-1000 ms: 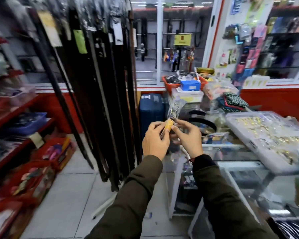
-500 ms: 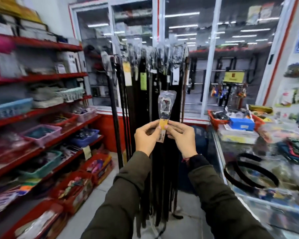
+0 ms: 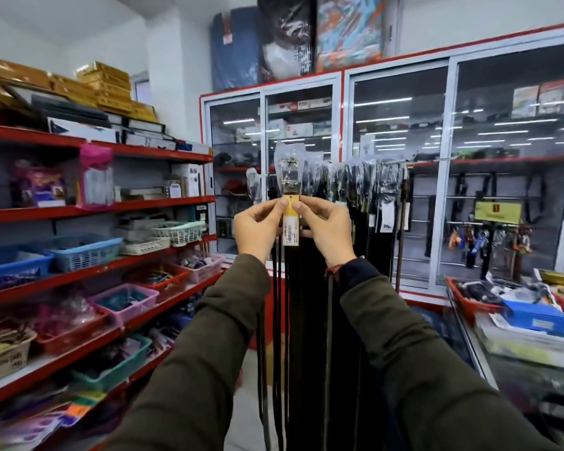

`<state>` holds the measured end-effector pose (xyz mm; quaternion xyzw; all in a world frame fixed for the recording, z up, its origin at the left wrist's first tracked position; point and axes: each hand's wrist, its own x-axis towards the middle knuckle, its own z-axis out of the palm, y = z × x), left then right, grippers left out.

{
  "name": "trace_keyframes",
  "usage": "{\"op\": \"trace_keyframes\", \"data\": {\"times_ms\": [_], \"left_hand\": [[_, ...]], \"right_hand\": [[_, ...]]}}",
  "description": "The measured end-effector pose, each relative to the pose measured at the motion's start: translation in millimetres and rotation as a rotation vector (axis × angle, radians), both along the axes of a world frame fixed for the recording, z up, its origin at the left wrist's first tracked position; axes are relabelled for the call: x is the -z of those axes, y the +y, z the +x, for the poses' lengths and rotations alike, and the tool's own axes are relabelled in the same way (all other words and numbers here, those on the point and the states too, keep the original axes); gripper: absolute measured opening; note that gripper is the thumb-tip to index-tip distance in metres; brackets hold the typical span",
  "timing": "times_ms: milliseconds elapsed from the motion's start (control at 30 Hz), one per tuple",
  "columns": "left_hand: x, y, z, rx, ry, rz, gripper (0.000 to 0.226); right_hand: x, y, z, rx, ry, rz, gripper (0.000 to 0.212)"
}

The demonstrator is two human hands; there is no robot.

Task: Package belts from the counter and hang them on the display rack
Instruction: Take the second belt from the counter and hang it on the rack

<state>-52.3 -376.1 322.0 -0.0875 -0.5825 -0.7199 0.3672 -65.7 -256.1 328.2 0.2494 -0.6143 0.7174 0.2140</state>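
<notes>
**Bagged belt held up at the rack, not yet hung**

Head view (only 1 view). The person holds 1 packaged belt (image 3: 289, 222) up in front of the display rack (image 3: 365, 166), where many bagged belts already hang close together. The buckle end sits in a clear plastic sleeve (image 3: 287, 167) above the hands; a yellow tag (image 3: 290, 224) hangs between them, and the strap drops out of sight among the dark straps below.

Risks, as judged: the rack rail is crowded, so the hanging hole could miss the hook or snag a neighbouring bag. The sleeve looks thin and could tear or slide off the buckle if pulled. The hook itself is not visible from here.

Hand pose: left hand (image 3: 258, 227) and right hand (image 3: 328, 229) are raised side by side, both arms extended. Each pinches the belt near the tag top with thumb and fingertips, other fingers curled in.
</notes>
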Motion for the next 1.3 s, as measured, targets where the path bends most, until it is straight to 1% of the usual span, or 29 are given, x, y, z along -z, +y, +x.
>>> {"op": "trace_keyframes", "data": {"times_ms": [133,267,400,533,667,833,933,1000,1067,1200,1300], "left_hand": [[-23,-9,-8,0.051,-0.035,0.021,0.021],[-34,-15,-18,0.107,-0.072,0.083,0.015],[-34,-16,-32,0.183,-0.121,0.102,0.027],[-35,-13,-41,0.22,-0.129,0.136,0.03],[-35,-12,-47,0.244,-0.129,0.154,0.029],[-24,-15,-60,0.252,-0.155,0.109,0.029],[-17,-15,-71,0.177,-0.161,0.03,0.029],[-11,-14,-75,0.049,-0.132,-0.08,0.027],[1,-9,-74,-0.094,-0.057,-0.202,0.028],[42,8,-67,-0.288,0.132,-0.305,0.038],[80,27,-64,-0.417,0.185,-0.524,0.043]], "right_hand": [[-21,-11,-16,0.017,-0.004,-0.004,0.025],[-32,-18,-30,0.062,-0.005,0.006,0.02],[-34,-18,-41,0.122,-0.022,0.02,0.016],[-34,-18,-46,0.152,-0.026,0.007,0.005],[-37,-17,-50,0.185,-0.028,0.031,0.016],[-25,-17,-59,0.188,-0.089,0.048,0.02],[-17,-16,-67,0.244,-0.068,0.101,0.02],[-9,-15,-71,0.302,-0.027,0.165,0.022],[3,-12,-72,0.375,0.014,0.224,0.026],[44,4,-65,0.552,0.127,0.298,0.027],[83,24,-58,0.658,0.176,0.364,0.029]]}}
